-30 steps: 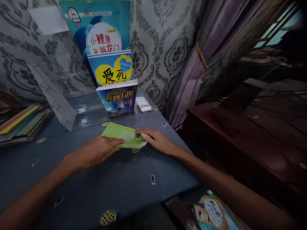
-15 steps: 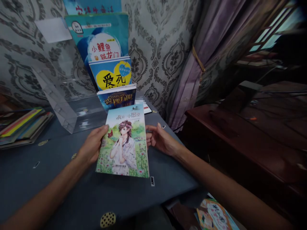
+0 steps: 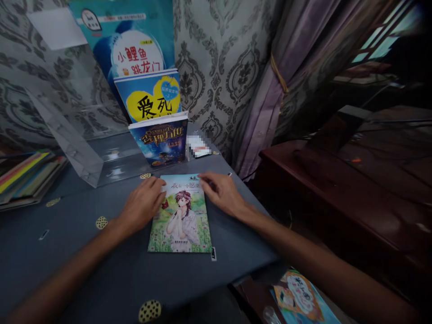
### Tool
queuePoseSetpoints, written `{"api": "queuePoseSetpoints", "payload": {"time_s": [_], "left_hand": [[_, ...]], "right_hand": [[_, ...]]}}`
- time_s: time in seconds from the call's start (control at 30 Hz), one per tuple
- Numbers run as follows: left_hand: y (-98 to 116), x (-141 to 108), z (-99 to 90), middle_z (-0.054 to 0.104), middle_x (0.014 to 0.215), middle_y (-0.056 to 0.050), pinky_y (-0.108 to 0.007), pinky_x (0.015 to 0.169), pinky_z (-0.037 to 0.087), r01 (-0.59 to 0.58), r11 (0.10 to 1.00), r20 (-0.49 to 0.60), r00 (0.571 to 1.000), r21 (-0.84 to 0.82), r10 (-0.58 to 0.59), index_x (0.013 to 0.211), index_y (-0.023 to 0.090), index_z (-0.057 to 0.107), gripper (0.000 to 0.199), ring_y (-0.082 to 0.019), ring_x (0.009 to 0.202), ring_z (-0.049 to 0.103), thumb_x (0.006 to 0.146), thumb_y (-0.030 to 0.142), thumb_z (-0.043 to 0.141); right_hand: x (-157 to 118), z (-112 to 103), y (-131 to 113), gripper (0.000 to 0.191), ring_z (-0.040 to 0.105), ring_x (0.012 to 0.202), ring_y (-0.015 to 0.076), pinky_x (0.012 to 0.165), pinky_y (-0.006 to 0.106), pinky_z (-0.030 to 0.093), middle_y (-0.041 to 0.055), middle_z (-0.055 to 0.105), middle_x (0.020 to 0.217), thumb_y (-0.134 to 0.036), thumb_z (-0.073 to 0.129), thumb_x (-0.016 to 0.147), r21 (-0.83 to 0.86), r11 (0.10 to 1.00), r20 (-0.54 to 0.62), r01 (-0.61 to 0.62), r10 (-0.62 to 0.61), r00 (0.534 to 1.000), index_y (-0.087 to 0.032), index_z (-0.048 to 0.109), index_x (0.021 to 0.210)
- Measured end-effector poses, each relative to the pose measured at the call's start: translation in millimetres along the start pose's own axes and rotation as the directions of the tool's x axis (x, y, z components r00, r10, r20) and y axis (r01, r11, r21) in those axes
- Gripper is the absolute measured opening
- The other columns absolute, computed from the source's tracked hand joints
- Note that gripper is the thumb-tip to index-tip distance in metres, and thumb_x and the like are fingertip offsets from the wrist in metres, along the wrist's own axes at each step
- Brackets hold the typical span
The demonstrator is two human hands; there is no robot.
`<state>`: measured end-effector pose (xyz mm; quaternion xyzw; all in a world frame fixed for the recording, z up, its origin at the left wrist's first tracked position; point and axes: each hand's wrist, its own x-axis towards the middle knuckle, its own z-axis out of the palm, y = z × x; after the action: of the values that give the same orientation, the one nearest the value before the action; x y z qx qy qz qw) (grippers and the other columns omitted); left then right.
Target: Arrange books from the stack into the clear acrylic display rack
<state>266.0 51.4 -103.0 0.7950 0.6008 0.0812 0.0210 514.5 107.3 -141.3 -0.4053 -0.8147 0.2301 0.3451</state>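
A thin paperback book (image 3: 184, 222) with a drawn figure in a flower meadow on its cover lies face up near the right edge of the cloth-covered table. At its upper left edge, my left hand (image 3: 143, 201) has its fingers curled against the cover's side. My right hand (image 3: 223, 192) is bent at the upper right edge, thumb and forefinger on the book. Just beyond, a dark blue book (image 3: 160, 141) stands in a clear acrylic stepped stand (image 3: 81, 153). Behind it rise a blue book with a yellow heart (image 3: 151, 96) and a taller teal book (image 3: 135, 42).
A pile of books (image 3: 29, 177) lies at the left. Beside the stand is a small, partly blurred-out flat object (image 3: 200, 147). More books (image 3: 300, 294) sit below the table's right edge. A reddish-brown wooden desk (image 3: 324, 193) and a tied curtain (image 3: 259, 103) stand on the right.
The paperback has gone from tilted up in my hands to flat on the table. Both hands have shifted to its upper edges, the right one now touching its corner. The view has tipped slightly downward.
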Motion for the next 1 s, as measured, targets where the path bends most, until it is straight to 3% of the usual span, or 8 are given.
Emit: {"api": "queuePoseSetpoints", "payload": {"time_s": [0.1,0.17,0.27,0.4,0.53,0.67,0.87,1.0], "left_hand": [[6,7,18.9,0.06,0.135,-0.015,-0.045,0.105,0.049,-0.111,0.993,-0.033,0.993,0.03,0.112,0.127,0.015,0.056,0.034,-0.028,0.129,0.056,0.103,0.029,0.036],[6,10,30.8,0.057,0.143,-0.016,-0.048,0.111,0.045,-0.133,0.99,-0.031,0.99,0.044,0.135,0.133,0.015,0.053,0.038,-0.029,0.138,0.05,0.103,0.029,0.036],[4,12,40.8,0.052,0.15,-0.018,-0.052,0.115,0.042,-0.118,0.991,-0.026,0.992,0.059,0.12,0.137,0.012,0.051,0.042,-0.03,0.145,0.042,0.103,0.028,0.032],[-1,12,41.2,0.048,0.154,-0.019,-0.051,0.116,0.041,-0.118,0.988,0.004,0.993,0.103,0.118,0.142,0.01,0.049,0.047,-0.029,0.147,0.04,0.104,0.026,0.027],[-15,18,31.2,0.045,0.156,-0.017,-0.054,0.119,0.035,-0.223,0.95,0.085,0.974,0.218,0.209,0.145,0.012,0.048,0.049,-0.029,0.147,0.039,0.098,0.014,0.034],[-21,27,11.4,0.046,0.156,-0.018,-0.055,0.117,0.035,-0.311,0.9,0.212,0.944,0.305,0.254,0.145,0.013,0.048,0.059,-0.032,0.147,0.039,0.086,0.003,0.045],[36,13,-0.6,0.066,0.116,-0.013,-0.038,0.084,0.055,-0.155,0.961,0.155,0.981,0.231,0.121,0.113,0.018,0.066,0.034,-0.028,0.109,0.061,0.104,0.033,0.037],[79,0,0.3,0.065,0.116,-0.017,-0.044,0.084,0.055,-0.15,0.955,0.207,0.973,0.255,0.097,0.115,0.013,0.062,0.037,-0.033,0.11,0.059,0.099,0.043,0.049]], "right_hand": [[-1,9,-6,0.035,0.065,0.121,0.0261,0.105,0.042,0.051,0.0138,0.069,0.129,-0.033,0.05,0.1,0.018,0.948,0.255,0.318,-0.311,0.916,-0.017,0.066,0.126],[2,15,0,0.039,0.056,0.134,0.0263,0.113,0.045,0.045,0.0153,0.06,0.143,-0.034,0.052,0.1,0.012,0.921,0.341,0.389,-0.37,0.864,-0.017,0.061,0.133],[10,17,18,0.04,0.049,0.141,0.0275,0.117,0.05,0.041,0.0163,0.053,0.151,-0.032,0.051,0.1,-0.098,0.949,0.299,0.3,-0.26,0.918,-0.017,0.059,0.136],[16,12,31,0.039,0.055,0.134,0.0302,0.112,0.051,0.044,0.0199,0.059,0.142,-0.029,0.051,0.099,-0.155,0.968,0.215,0.197,-0.161,0.963,-0.012,0.062,0.132],[14,7,19,0.029,0.067,0.106,0.0285,0.099,0.048,0.049,0.0156,0.074,0.114,-0.027,0.051,0.096,-0.139,0.978,0.125,0.152,-0.135,0.983,-0.015,0.071,0.114],[9,3,8,0.03,0.067,0.078,0.02,0.074,0.033,0.049,0.0062,0.076,0.086,-0.031,0.046,0.099,0.038,0.999,0.079,-0.028,0.024,0.997,-0.018,0.072,0.098],[8,4,9,0.034,0.068,0.072,0.0171,0.067,0.028,0.049,0.0049,0.074,0.079,-0.036,0.043,0.099,0.27,0.957,0.062,-0.109,0.095,0.994,-0.018,0.066,0.082],[8,8,12,0.034,0.068,0.071,0.0161,0.064,0.027,0.05,0.0045,0.074,0.079,-0.038,0.044,0.099,0.336,0.933,0.043,-0.126,0.118,0.992,-0.017,0.067,0.086]]}}
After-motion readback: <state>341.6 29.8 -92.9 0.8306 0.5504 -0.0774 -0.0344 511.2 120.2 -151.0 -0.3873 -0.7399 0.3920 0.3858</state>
